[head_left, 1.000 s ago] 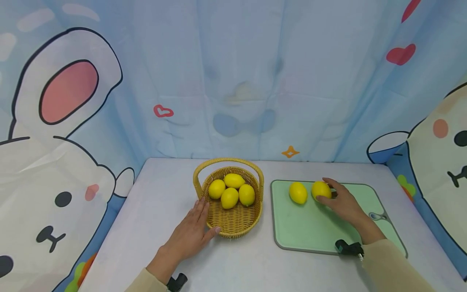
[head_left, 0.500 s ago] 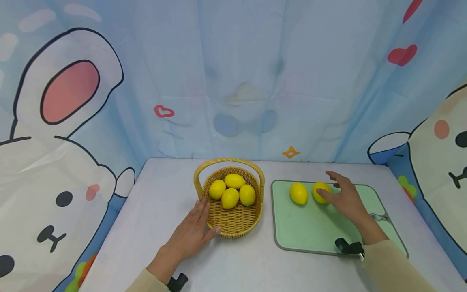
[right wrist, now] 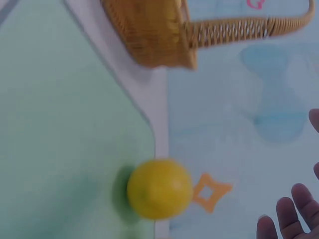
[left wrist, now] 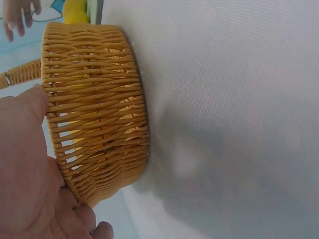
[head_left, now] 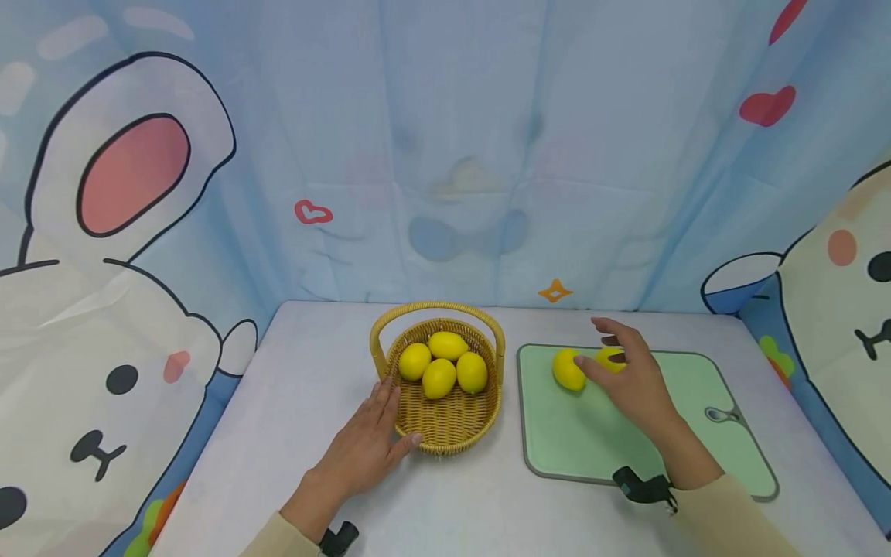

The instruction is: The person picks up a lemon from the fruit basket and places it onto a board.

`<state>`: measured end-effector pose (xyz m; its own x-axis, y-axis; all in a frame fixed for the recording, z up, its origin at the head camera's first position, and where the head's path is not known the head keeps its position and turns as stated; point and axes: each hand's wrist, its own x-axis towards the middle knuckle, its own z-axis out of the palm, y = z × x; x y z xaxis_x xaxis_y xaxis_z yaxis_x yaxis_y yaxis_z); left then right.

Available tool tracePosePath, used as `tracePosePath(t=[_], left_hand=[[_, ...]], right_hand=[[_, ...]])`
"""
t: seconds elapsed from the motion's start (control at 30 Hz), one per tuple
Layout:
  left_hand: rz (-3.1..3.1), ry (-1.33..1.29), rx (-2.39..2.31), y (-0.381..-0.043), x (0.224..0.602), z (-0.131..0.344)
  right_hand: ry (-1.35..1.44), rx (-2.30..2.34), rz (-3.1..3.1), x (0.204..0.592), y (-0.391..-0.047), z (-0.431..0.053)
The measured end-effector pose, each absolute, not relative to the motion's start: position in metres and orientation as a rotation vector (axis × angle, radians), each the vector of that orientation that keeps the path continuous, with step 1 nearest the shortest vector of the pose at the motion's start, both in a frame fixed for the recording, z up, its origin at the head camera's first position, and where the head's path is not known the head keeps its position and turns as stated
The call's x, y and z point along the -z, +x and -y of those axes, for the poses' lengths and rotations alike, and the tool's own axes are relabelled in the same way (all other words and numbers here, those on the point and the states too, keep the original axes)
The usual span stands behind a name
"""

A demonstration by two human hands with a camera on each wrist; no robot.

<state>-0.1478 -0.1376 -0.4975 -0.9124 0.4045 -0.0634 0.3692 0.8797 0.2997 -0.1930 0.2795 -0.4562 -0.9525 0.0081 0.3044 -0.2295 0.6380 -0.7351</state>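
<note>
A woven basket with a hooped handle holds several yellow lemons. My left hand rests against the basket's left side, its fingers straight; in the left wrist view the thumb touches the rim. Over the green cutting board, my right hand hovers with fingers spread and nothing held. Two lemons lie near the board's far edge: the left one is by my thumb tip, and the right one is partly hidden behind the hand. The right wrist view shows one lemon apart from the fingers.
A white cloth covers the table. The board has a grey rim and a hanging-hole end at its right. A blue printed curtain stands behind the table. Small black cameras are strapped to the wrists.
My right hand has let go of the right lemon, lifted off it, and shifted left toward the other lemon. The left hand and basket stay in place.
</note>
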Motion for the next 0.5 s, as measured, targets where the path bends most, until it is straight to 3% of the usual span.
tracePosePath(t=[0.5], left_hand=[[-2.929, 0.606, -0.44, -0.147, 0.498, 0.138]], right_hand=[[0.401, -1.407, 2.407, 0.445, -0.167, -0.208]])
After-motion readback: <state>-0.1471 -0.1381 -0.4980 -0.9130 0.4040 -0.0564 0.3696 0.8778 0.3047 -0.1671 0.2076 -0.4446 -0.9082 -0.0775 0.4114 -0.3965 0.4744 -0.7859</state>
